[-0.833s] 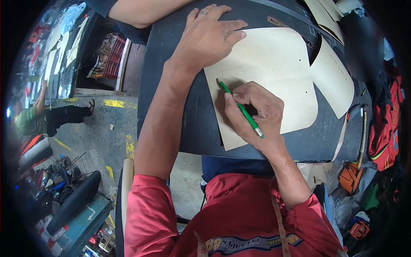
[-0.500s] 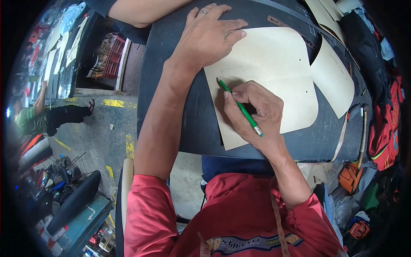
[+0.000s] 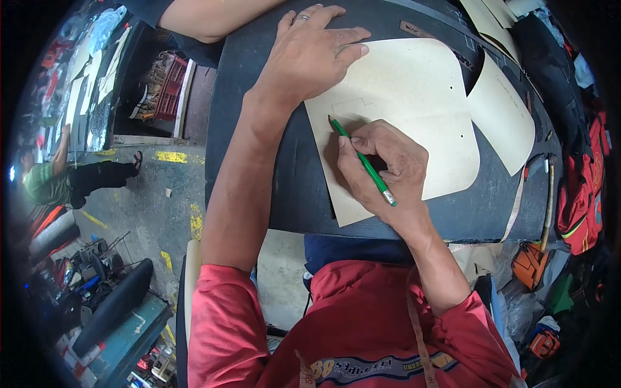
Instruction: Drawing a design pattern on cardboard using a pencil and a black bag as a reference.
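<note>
A cream sheet of card [image 3: 414,84] with rounded right corners and two small dark holes lies on the dark table [image 3: 294,187]. My right hand [image 3: 391,161] is closed around a green pencil [image 3: 369,165], whose tip meets the sheet near its left edge. Just above the tip, thin stepped pencil lines show on the card. My left hand [image 3: 310,55], a ring on one finger, lies flat with fingers spread, partly on the sheet's upper left corner and partly on the table.
A second, curled cream sheet [image 3: 501,113] lies to the right. Beyond the card is a worn metal ruler [image 3: 417,30]. A hammer [image 3: 548,194] rests at the table's right edge. Another person's forearm [image 3: 213,16] leans at the far edge; a person in green [image 3: 52,181] is at far left.
The sheet appears shifted very slightly to the left, along with the surroundings. Both hands keep nearly the same pose, and the pencil tip stays close to the same spot.
</note>
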Motion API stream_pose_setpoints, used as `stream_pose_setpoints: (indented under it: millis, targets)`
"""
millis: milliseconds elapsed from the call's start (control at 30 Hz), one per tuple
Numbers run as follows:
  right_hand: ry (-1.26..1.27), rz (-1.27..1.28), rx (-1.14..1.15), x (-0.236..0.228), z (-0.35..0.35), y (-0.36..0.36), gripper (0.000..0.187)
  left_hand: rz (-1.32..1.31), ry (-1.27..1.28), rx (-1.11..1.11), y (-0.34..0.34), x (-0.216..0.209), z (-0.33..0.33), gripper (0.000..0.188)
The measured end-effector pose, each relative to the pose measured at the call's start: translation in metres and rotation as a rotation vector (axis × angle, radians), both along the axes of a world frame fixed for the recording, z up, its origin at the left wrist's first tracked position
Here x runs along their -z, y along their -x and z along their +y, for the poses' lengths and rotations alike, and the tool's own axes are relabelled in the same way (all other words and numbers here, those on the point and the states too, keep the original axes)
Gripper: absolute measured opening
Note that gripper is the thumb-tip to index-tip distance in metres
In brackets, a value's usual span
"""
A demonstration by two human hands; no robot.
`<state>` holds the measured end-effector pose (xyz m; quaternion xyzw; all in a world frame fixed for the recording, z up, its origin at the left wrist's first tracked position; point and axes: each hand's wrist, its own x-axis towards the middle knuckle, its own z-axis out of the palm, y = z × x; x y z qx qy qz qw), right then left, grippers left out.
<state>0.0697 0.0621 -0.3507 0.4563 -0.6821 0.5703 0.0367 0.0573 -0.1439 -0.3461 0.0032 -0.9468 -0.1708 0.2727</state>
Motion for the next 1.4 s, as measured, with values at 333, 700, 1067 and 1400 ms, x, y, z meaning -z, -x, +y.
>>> stream_pose_setpoints:
  millis: [333, 700, 1067, 1400]
  targets:
    - [-0.094, -0.060, 0.041, -0.001, 0.006, -0.001, 0.022, 0.028, 0.011, 0.014, 0.001, 0.004, -0.002, 0.033]
    - [-0.085, -0.064, -0.022, -0.004, 0.005, 0.002, 0.021, 0.025, 0.002, 0.006, 0.001, 0.006, -0.003, 0.033]
    - [-0.037, -0.075, 0.065, -0.002, 0.017, 0.003, 0.021, 0.046, 0.170, 0.017, 0.008, 0.020, -0.012, 0.037]
    - [-0.040, -0.123, 0.224, 0.000, 0.032, 0.008, 0.025, 0.086, 0.186, 0.015, 0.011, 0.030, -0.016, 0.038]
